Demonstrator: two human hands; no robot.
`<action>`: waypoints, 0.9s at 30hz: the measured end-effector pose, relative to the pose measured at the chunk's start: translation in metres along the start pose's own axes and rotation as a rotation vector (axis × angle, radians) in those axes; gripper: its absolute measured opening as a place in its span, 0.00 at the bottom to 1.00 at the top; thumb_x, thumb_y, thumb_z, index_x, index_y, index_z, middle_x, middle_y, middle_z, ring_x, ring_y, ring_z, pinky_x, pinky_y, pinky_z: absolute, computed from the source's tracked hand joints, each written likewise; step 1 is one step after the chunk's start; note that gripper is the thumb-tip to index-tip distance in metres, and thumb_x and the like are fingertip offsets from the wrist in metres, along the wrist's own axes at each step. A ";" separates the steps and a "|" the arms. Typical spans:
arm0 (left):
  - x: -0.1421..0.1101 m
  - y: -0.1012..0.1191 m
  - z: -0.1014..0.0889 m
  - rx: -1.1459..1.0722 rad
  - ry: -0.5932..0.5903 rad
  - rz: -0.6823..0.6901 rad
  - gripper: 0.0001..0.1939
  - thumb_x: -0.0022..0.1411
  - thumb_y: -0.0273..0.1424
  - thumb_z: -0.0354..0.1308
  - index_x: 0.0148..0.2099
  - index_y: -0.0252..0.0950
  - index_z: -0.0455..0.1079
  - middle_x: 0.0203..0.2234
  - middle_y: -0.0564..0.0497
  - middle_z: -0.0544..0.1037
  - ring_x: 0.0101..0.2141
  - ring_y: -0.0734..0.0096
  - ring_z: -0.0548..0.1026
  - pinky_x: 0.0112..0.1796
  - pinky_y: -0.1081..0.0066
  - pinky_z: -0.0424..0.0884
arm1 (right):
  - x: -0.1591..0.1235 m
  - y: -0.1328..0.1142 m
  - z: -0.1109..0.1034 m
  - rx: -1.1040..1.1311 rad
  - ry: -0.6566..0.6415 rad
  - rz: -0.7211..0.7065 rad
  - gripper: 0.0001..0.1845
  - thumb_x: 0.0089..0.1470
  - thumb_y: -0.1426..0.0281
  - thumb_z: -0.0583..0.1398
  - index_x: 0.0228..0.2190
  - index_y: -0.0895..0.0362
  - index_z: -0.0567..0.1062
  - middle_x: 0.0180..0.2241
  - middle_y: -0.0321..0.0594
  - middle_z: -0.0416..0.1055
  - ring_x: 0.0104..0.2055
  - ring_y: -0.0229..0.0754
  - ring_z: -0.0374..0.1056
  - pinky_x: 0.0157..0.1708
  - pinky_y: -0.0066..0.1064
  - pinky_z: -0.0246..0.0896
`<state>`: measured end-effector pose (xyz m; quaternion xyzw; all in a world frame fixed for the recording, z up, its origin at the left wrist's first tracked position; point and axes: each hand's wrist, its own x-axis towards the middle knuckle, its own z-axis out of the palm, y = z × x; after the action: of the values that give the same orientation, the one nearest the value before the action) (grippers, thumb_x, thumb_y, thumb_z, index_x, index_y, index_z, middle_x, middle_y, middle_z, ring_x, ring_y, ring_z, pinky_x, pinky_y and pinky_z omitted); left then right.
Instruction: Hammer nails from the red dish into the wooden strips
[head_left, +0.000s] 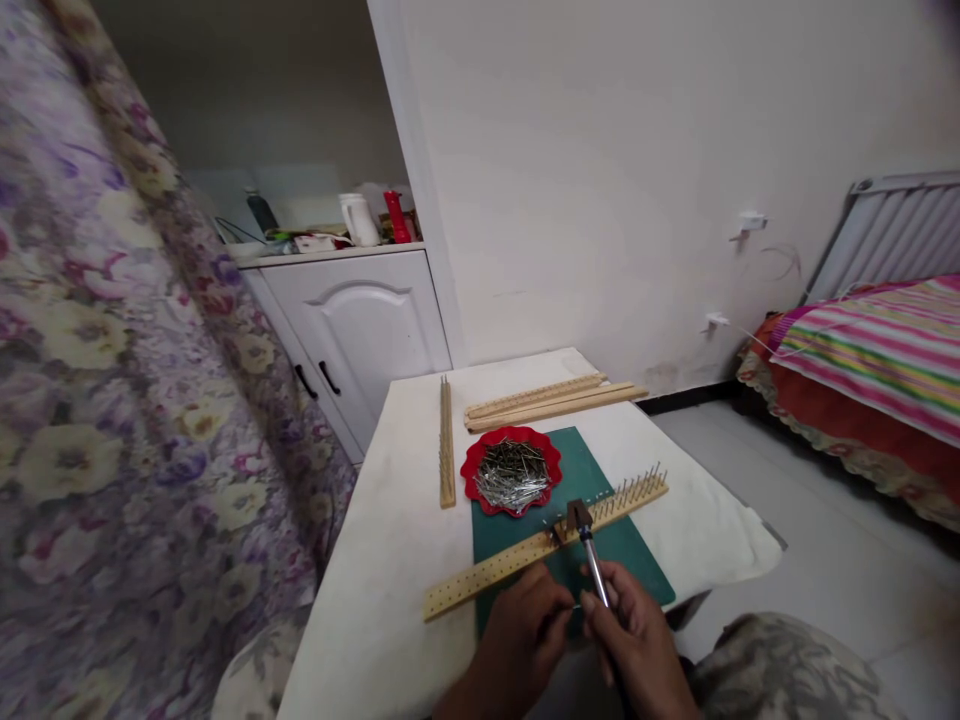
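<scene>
My right hand [630, 632] is wrapped round the handle of a hammer [594, 565], whose dark head rests over or just above the wooden strip. My left hand [529, 635] is closed, with a thin shiny nail [576, 606] at its fingertips, close to the right hand. In front of both hands a drilled wooden strip [487, 572] lies slantwise across a green cutting mat [592, 460]. Its right part is filled with upright nails; its left part shows bare holes. A red scalloped bowl [469, 463] heaped with loose nails stands behind the strip.
Another nailed strip [447, 450] lies at the left of the white-covered table [375, 540]. Several wooden strips [551, 402] lie together at the back. A floral curtain [172, 400] hangs at left, and a bed [877, 350] stands at right.
</scene>
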<state>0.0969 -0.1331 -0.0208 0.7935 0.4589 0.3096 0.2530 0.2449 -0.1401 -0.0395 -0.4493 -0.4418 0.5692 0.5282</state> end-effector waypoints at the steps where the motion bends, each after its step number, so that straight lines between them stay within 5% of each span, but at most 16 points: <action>1: 0.000 0.001 0.001 -0.019 0.012 -0.005 0.07 0.59 0.24 0.51 0.31 0.37 0.69 0.26 0.52 0.69 0.28 0.74 0.67 0.28 0.75 0.59 | 0.000 -0.001 0.000 0.015 0.004 -0.001 0.18 0.51 0.57 0.61 0.37 0.56 0.66 0.14 0.23 0.60 0.10 0.26 0.47 0.09 0.17 0.41; 4: 0.000 0.001 0.007 -0.145 0.093 -0.064 0.06 0.56 0.26 0.54 0.29 0.36 0.70 0.23 0.53 0.67 0.26 0.75 0.65 0.28 0.76 0.58 | 0.000 -0.001 -0.003 0.106 -0.010 0.011 0.18 0.50 0.58 0.62 0.38 0.56 0.66 0.16 0.24 0.65 0.09 0.24 0.48 0.09 0.16 0.40; 11: 0.000 -0.002 0.033 -0.820 0.220 -0.311 0.08 0.53 0.33 0.60 0.29 0.33 0.71 0.22 0.55 0.68 0.20 0.79 0.66 0.23 0.77 0.62 | 0.004 0.001 -0.005 0.238 -0.015 0.027 0.19 0.48 0.58 0.64 0.37 0.57 0.68 0.17 0.28 0.70 0.08 0.23 0.51 0.08 0.14 0.40; 16: -0.001 0.002 0.035 -0.976 0.293 -0.357 0.07 0.54 0.32 0.59 0.29 0.33 0.69 0.19 0.55 0.70 0.21 0.78 0.66 0.26 0.77 0.63 | -0.002 -0.006 0.001 0.185 -0.020 0.021 0.19 0.49 0.57 0.64 0.37 0.56 0.67 0.17 0.28 0.69 0.09 0.24 0.50 0.09 0.15 0.42; 22: 0.013 -0.013 0.002 -0.564 0.406 -0.363 0.10 0.57 0.37 0.57 0.31 0.34 0.69 0.21 0.55 0.69 0.25 0.75 0.66 0.29 0.75 0.63 | -0.008 -0.013 -0.004 0.110 0.010 -0.009 0.20 0.52 0.55 0.60 0.40 0.56 0.65 0.20 0.28 0.69 0.09 0.24 0.51 0.10 0.16 0.44; 27: 0.033 -0.034 -0.011 -0.120 0.382 -0.250 0.11 0.60 0.36 0.52 0.30 0.35 0.70 0.25 0.53 0.70 0.28 0.72 0.68 0.30 0.74 0.62 | -0.010 -0.015 -0.007 0.114 0.067 -0.036 0.21 0.52 0.56 0.61 0.41 0.55 0.65 0.20 0.29 0.69 0.10 0.24 0.53 0.10 0.16 0.45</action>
<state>0.0824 -0.0873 -0.0287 0.6410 0.5740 0.4472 0.2444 0.2556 -0.1490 -0.0263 -0.4293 -0.3987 0.5684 0.5776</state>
